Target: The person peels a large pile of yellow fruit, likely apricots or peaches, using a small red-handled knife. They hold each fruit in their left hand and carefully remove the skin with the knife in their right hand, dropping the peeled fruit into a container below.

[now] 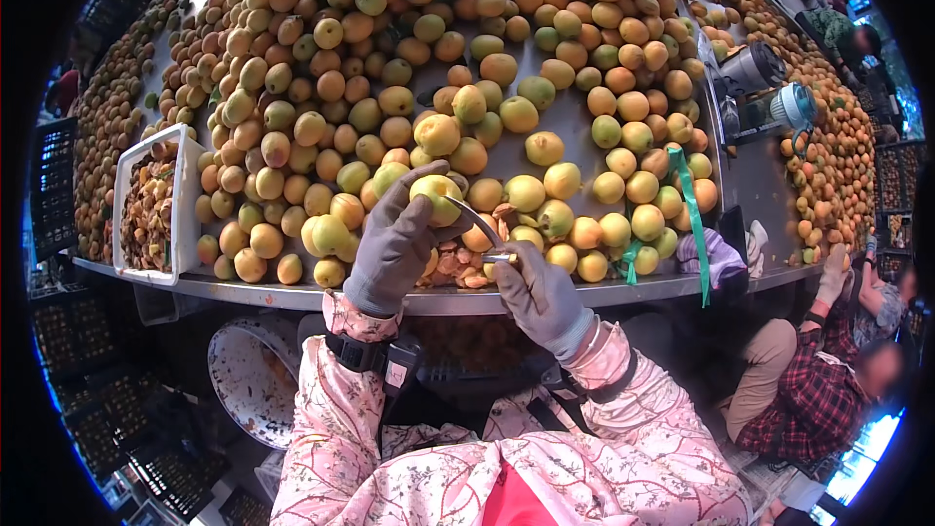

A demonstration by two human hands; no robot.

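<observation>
My left hand (390,245), in a grey glove, is closed around a yellow-green apricot (434,198) above the table's near edge. Gripped in my gloved right hand (547,300) is a small curved knife (477,221), whose blade points up and left to the side of that fruit. Whether the blade has entered the flesh I cannot tell. Beneath the two hands lies a small heap of orange-brown pieces (456,267). Whole apricots (331,88), from green to orange, are piled all around and beyond my hands.
A white bin (125,224) of brown pieces stands left; a stained white bucket (255,380) sits below the metal edge (467,303). Green ribbon (690,205) and purple cloth (716,258) lie right. Bottles (779,109) stand beyond. Another person (804,390) sits at right.
</observation>
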